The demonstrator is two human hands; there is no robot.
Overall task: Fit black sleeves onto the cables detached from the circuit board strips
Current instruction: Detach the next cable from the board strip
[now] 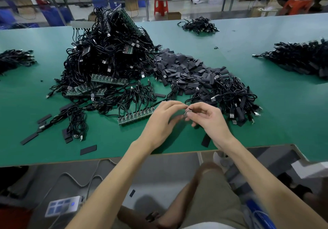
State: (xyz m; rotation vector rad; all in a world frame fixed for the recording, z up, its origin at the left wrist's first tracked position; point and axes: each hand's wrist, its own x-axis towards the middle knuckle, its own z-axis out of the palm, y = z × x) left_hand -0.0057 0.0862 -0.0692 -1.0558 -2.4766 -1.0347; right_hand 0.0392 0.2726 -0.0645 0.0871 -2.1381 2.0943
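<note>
Both forearms reach forward over the near edge of the green table (284, 115), wrists raised off the surface and the hands brought together at the centre. Left hand (162, 120): back of hand upward, fingers curled, thumb and forefinger tips closed on a small grey-black piece (187, 113). Right hand (209, 118): turned slightly inward, thumb and first fingers pinching the same piece from the other side, remaining fingers curled loosely beneath. Short red wire tips (190, 108) show at the top of the piece; blur prevents telling whether it is a sleeve, a cable end, or one already over the other. The piece is held above the table, near the front edge and just right of a green circuit board strip (136, 116) that lies flat with cables attached along its far side. Behind the strip stands a tall heap of cables and board strips (110, 54). To its right lies a spread pile of black sleeves (181, 67), and nearer the right hand a pile of cables (234, 97) with USB plugs. Single loose sleeves lie on the table at front left (88, 149) and under the right wrist (205, 140). Further cable piles sit at far right (301, 56), far centre (198, 25) and left edge (14, 58)
</note>
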